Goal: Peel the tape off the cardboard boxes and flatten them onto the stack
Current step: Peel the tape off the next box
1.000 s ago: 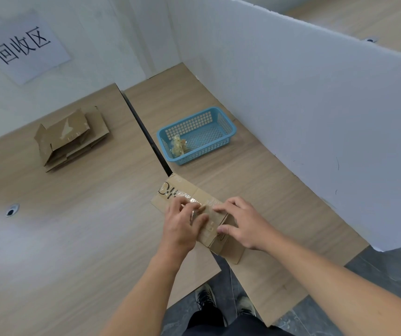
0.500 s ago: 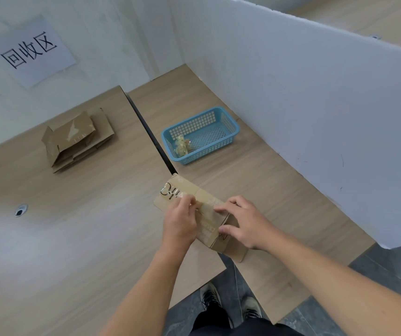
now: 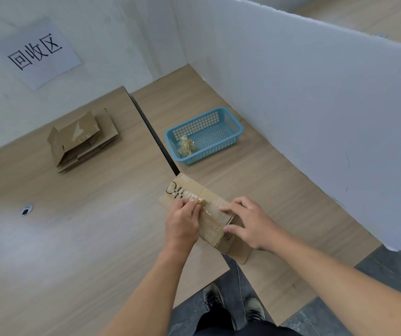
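a taped brown cardboard box (image 3: 195, 209) lies at the near table edge, the flattened stack (image 3: 81, 139) well apart far left

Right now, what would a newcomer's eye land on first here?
Both hands at the near table edge: the left hand pinches clear tape on a printed cardboard box while the right hand presses it down. Beyond sits a blue basket holding a wad of peeled tape; far left, a stack of flattened boxes.
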